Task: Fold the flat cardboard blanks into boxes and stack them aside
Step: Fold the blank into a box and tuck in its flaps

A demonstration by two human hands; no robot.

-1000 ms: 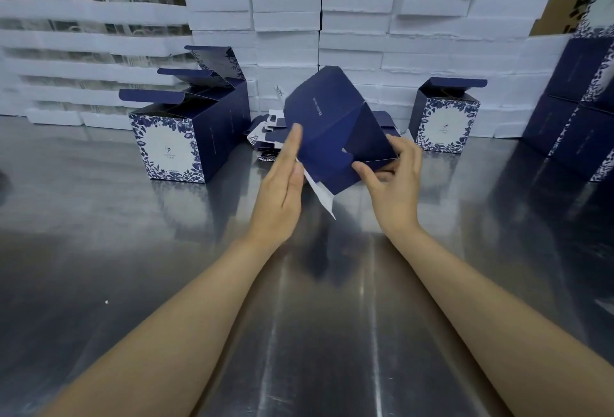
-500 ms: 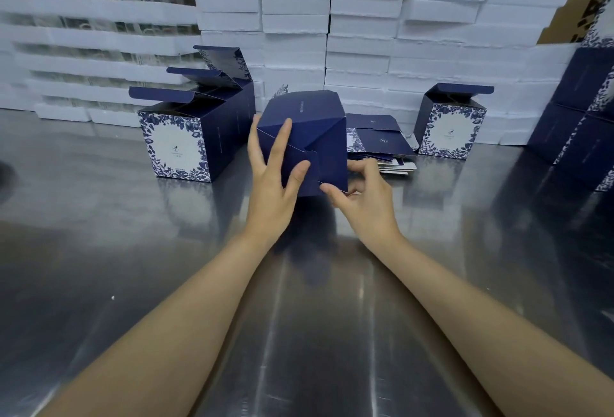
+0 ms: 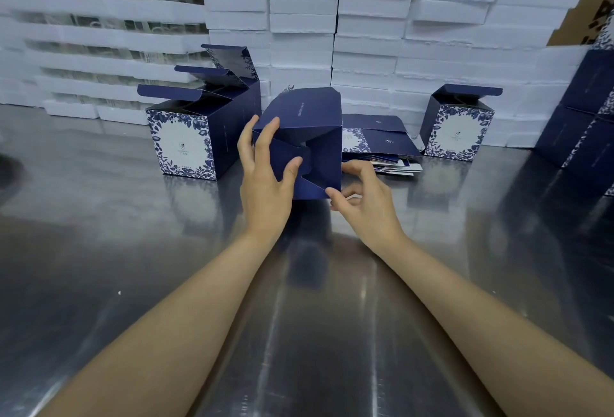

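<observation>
Over the table (image 3: 99, 250), flat left hand (image 3: 265, 190) has closed the box (image 3: 315, 117) flaps; right hand (image 3: 368, 203) pinches it.

1. Left hand (image 3: 265, 180): fingers spread and pretty much straight, pressing flat on the near face of the navy box (image 3: 319, 124), thumb too.
2. Right hand (image 3: 363, 198): curled, pinching the box's lower right corner.
3. Both forearms bare, stretched forward.
</observation>
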